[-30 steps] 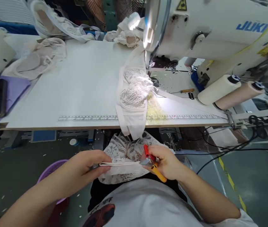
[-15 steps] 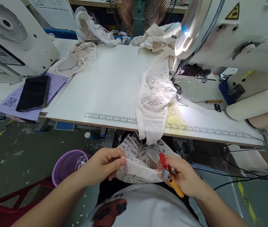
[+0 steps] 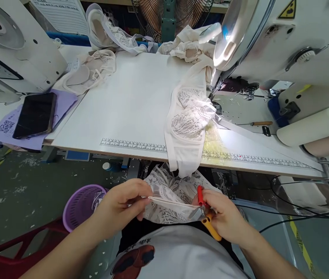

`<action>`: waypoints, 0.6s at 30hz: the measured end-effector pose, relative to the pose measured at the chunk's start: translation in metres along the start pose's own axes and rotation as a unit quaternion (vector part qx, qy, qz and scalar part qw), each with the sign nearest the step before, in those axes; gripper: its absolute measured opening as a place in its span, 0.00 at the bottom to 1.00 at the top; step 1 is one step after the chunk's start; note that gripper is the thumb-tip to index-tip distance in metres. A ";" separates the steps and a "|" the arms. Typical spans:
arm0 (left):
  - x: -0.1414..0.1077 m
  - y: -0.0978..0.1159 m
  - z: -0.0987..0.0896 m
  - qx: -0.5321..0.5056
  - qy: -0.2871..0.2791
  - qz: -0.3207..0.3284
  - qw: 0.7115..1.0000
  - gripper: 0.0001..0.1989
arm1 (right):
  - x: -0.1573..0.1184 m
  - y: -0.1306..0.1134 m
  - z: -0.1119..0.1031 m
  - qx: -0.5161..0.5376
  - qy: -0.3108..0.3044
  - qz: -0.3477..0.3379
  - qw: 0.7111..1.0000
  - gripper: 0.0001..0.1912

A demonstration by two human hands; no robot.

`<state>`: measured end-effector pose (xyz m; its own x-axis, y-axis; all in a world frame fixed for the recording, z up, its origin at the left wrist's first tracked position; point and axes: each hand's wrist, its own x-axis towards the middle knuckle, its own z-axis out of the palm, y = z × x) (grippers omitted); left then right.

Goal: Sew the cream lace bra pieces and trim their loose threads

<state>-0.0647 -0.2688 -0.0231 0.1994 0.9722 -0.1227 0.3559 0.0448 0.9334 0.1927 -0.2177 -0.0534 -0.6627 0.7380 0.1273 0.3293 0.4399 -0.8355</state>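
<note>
A white lace bra (image 3: pixel 167 213) lies across my lap, below the table's front edge. My left hand (image 3: pixel 125 205) pinches one end of its smooth band edge between thumb and fingers. Within my right hand (image 3: pixel 225 215) is a small hand tool (image 3: pixel 211 229) with red and orange handles; its metal part is mostly hidden by fingers and cloth. The right fingers are also at the other end of the edge, which runs taut between both hands. Just above, a second white lace bra (image 3: pixel 186 126) rests on the table under the sewing machine (image 3: pixel 269 50) and hangs over the front.
More bras (image 3: pixel 93 71) lie along the table's back. On the left, a phone (image 3: pixel 35 115) sits on purple paper beside another machine (image 3: pixel 21 42). Thread cones (image 3: pixel 309 126) stand right. A purple basket (image 3: pixel 80 205) and red stool (image 3: pixel 21 248) are on the floor; black cables (image 3: pixel 306 217) run right.
My left hand has shifted slightly left, and the bra's edge between the hands now looks folded narrower. The tool has turned a little in my right hand. The view has shifted slightly.
</note>
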 end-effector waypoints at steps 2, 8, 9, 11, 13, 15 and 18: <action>-0.005 -0.003 0.001 0.069 0.028 0.096 0.993 0.09 | -0.003 0.002 0.003 -0.017 0.034 -0.043 0.998 0.09; -0.018 -0.007 0.007 0.222 0.052 0.224 0.947 0.14 | -0.018 0.012 0.009 -0.133 0.146 -0.188 0.962 0.11; -0.019 -0.008 0.008 0.237 0.052 0.234 0.941 0.15 | -0.020 0.013 0.009 -0.146 0.153 -0.196 0.957 0.11; -0.021 -0.011 0.011 0.249 0.071 0.258 0.931 0.17 | -0.023 0.015 0.010 -0.164 0.156 -0.208 0.952 0.10; -0.021 -0.014 0.013 0.259 0.105 0.293 0.914 0.18 | -0.024 0.016 0.011 -0.168 0.154 -0.216 0.949 0.10; -0.020 -0.013 0.014 0.284 0.140 0.331 0.889 0.17 | -0.025 0.017 0.013 -0.165 0.156 -0.224 0.947 0.10; -0.017 -0.006 0.016 0.294 0.187 0.334 0.876 0.14 | -0.025 0.017 0.015 -0.161 0.163 -0.234 0.945 0.11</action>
<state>-0.0559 -0.2894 -0.0317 0.2690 0.7493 0.6051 0.7045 -0.5815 0.4069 0.2046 -0.2358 -0.0788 -0.5611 0.5192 0.6447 0.2743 0.8515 -0.4470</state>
